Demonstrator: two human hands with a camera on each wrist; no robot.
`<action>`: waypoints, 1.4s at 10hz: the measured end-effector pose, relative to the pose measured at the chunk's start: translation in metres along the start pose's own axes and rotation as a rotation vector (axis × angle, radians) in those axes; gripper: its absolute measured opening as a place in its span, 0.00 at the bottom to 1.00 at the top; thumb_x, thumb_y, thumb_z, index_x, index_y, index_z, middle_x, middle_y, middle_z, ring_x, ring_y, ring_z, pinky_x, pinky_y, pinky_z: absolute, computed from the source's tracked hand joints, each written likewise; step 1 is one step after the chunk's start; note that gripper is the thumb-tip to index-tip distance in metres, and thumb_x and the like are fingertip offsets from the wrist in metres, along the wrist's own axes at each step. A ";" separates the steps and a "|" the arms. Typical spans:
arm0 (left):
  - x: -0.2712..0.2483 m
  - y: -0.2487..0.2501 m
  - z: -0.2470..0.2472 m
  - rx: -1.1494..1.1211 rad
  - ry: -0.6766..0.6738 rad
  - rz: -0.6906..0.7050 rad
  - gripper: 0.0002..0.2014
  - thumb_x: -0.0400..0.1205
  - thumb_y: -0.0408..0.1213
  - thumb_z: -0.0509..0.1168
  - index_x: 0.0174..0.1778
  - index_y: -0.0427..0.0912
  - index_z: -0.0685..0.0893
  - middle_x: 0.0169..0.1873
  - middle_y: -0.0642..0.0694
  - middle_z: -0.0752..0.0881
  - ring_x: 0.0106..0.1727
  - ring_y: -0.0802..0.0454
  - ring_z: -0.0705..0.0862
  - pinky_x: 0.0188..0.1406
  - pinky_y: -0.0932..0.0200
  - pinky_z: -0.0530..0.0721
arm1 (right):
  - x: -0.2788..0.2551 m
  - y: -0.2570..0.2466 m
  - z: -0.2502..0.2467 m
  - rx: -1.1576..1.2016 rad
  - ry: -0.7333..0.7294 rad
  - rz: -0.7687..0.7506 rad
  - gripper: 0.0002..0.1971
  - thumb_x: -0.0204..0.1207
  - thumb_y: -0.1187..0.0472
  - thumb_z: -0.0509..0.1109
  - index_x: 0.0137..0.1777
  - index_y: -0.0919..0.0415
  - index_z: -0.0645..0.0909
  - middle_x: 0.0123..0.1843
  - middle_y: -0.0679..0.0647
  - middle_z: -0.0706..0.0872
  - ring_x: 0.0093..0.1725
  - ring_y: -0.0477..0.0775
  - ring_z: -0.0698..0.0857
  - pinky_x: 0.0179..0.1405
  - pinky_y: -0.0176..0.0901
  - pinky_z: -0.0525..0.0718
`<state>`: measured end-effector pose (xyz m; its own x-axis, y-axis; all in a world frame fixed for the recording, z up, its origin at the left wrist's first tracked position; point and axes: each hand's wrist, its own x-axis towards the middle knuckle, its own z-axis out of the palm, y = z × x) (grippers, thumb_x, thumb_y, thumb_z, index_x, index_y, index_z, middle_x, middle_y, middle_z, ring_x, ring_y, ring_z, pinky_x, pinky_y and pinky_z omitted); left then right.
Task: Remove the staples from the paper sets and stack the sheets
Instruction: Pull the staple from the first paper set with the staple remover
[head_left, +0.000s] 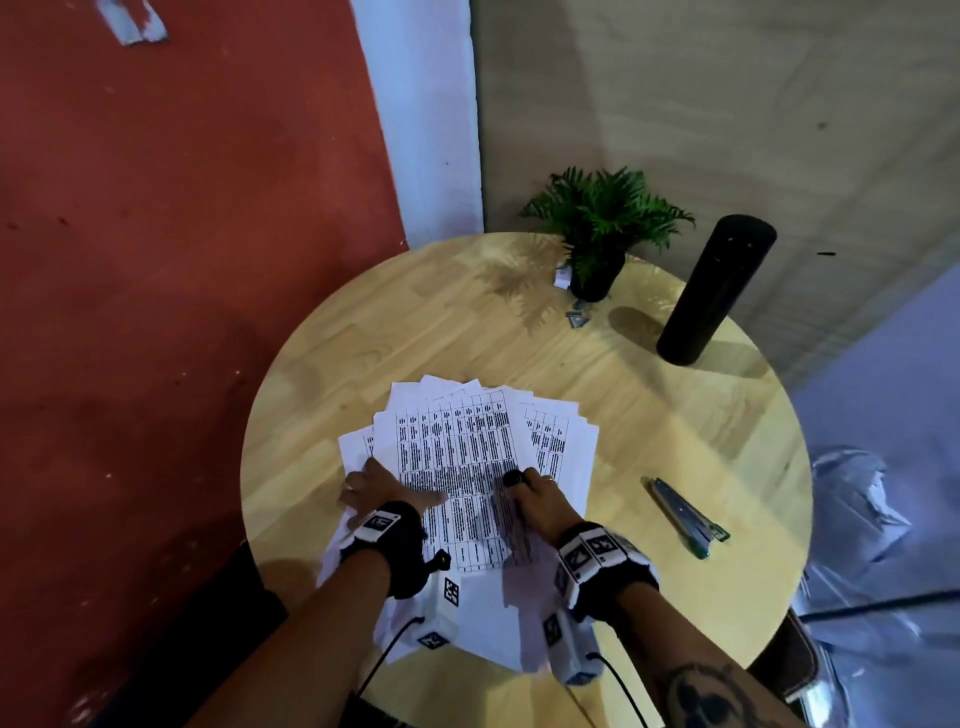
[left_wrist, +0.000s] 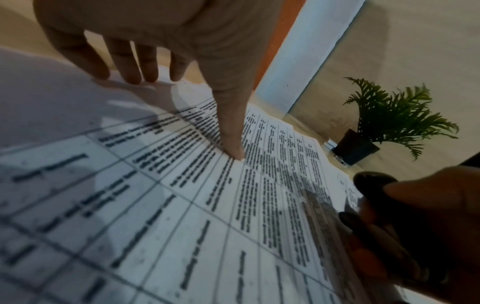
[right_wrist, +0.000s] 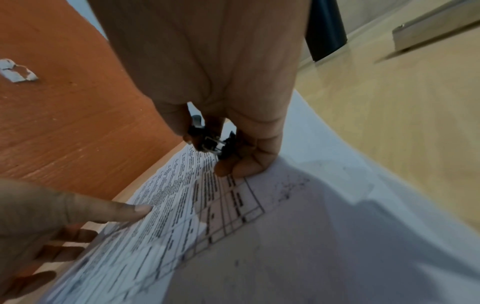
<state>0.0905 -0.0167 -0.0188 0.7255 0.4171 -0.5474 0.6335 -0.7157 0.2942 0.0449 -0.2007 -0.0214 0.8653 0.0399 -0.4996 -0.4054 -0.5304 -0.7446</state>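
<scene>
A fanned pile of printed sheets (head_left: 457, 452) lies on the round wooden table (head_left: 649, 441), the top sheet carrying a black table of text (left_wrist: 182, 205). My left hand (head_left: 379, 491) lies flat on the pile's left side, fingers straight and spread, thumb (left_wrist: 232, 144) pressing the top sheet. My right hand (head_left: 535, 493) grips a black staple remover (head_left: 513, 478) with metal claws (right_wrist: 211, 142), its knuckles resting on the right part of the sheet (right_wrist: 182, 216). No staple shows in the sheets.
A silver and green stapler (head_left: 685, 514) lies to the right of the papers. At the back stand a potted fern (head_left: 602, 234) and a tall black cylinder (head_left: 711, 291), with small metal bits (head_left: 576, 317) by the pot. Table edge is close on the left.
</scene>
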 end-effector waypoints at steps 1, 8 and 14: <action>0.006 -0.003 -0.003 0.000 0.007 0.013 0.57 0.57 0.56 0.83 0.76 0.38 0.60 0.74 0.34 0.61 0.78 0.33 0.57 0.70 0.35 0.70 | -0.001 0.001 0.003 -0.026 -0.001 -0.005 0.22 0.80 0.54 0.50 0.64 0.66 0.77 0.59 0.65 0.76 0.64 0.66 0.73 0.62 0.49 0.70; 0.034 -0.011 -0.024 -0.782 -0.157 0.229 0.16 0.77 0.19 0.67 0.61 0.20 0.80 0.52 0.35 0.82 0.39 0.52 0.85 0.46 0.54 0.79 | -0.004 0.004 -0.004 0.314 0.100 0.057 0.11 0.68 0.49 0.58 0.31 0.54 0.67 0.33 0.52 0.72 0.32 0.49 0.70 0.33 0.41 0.67; -0.110 0.014 -0.142 -0.955 -0.271 0.993 0.14 0.75 0.17 0.63 0.52 0.37 0.81 0.39 0.58 0.91 0.43 0.64 0.88 0.46 0.70 0.84 | -0.130 -0.168 -0.129 -0.519 0.226 -0.617 0.10 0.71 0.50 0.75 0.32 0.49 0.79 0.65 0.64 0.78 0.71 0.56 0.73 0.59 0.41 0.75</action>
<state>0.0576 0.0069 0.1563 0.9680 -0.2296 0.1008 -0.0910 0.0532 0.9944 0.0383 -0.2265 0.2259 0.9481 0.3094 0.0733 0.2999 -0.7938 -0.5290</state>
